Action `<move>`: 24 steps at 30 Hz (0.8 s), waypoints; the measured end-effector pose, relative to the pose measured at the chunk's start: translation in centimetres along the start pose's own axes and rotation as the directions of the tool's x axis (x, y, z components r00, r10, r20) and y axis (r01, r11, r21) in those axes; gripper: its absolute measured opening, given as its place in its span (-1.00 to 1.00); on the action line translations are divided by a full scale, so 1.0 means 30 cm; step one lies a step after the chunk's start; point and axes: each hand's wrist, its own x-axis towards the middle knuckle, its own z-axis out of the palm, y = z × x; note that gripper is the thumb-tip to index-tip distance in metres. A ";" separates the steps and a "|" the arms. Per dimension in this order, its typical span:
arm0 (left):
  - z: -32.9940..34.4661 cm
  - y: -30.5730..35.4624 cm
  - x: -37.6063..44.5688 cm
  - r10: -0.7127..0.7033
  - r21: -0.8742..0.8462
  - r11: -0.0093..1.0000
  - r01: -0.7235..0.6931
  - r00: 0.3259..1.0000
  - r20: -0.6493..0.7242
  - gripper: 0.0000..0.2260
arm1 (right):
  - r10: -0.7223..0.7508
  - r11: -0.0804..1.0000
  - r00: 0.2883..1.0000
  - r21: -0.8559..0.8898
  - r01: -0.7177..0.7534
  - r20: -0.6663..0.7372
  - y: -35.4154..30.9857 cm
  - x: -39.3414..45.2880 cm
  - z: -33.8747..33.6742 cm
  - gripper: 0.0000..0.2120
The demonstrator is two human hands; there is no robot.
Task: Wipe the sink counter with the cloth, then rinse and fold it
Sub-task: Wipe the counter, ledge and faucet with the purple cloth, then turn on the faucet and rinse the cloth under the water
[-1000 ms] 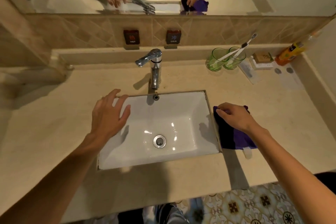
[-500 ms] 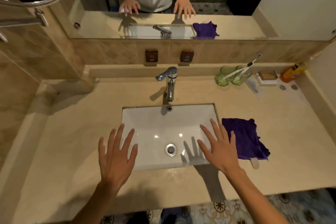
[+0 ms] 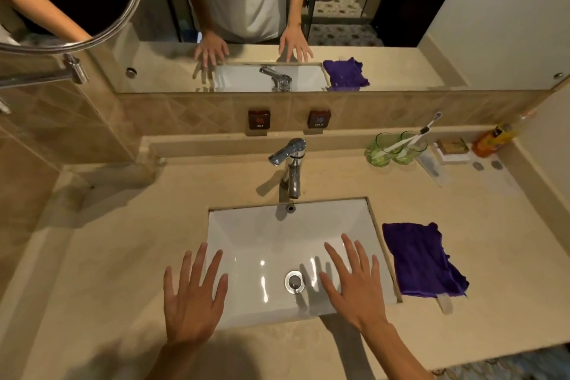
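Observation:
A purple cloth (image 3: 424,259) lies folded on the beige counter (image 3: 129,256), just right of the white sink (image 3: 277,231). My left hand (image 3: 191,299) hovers over the sink's front left corner with fingers spread and straight, holding nothing. Over the sink's right half, near the drain (image 3: 294,281), my right hand (image 3: 354,284) is spread flat and empty, a short gap left of the cloth. The chrome tap (image 3: 291,163) stands behind the basin; no water shows.
At the back right stand two green glasses (image 3: 393,149) with toothbrushes, a soap box (image 3: 452,146) and an orange bottle (image 3: 493,139). A wall mirror (image 3: 339,25) and a round swing mirror (image 3: 77,9) hang behind. Patterned floor tiles (image 3: 509,364) show past the counter's front edge.
My right hand let go of the cloth and moved left over the sink. Both hands pulled back toward me and spread open. The view rose and drew back.

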 end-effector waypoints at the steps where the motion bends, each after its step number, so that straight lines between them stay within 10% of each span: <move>1: 0.013 -0.009 0.019 0.001 -0.007 1.000 -0.001 1.000 0.007 -0.42 | -0.002 1.000 1.000 0.001 0.002 0.002 -0.013 0.011 0.011 -0.42; 24: 0.241 -0.114 0.223 0.019 0.041 0.999 -0.019 1.000 0.012 -0.44 | 0.010 0.980 0.998 0.197 0.003 -0.062 -0.151 0.316 0.047 -0.47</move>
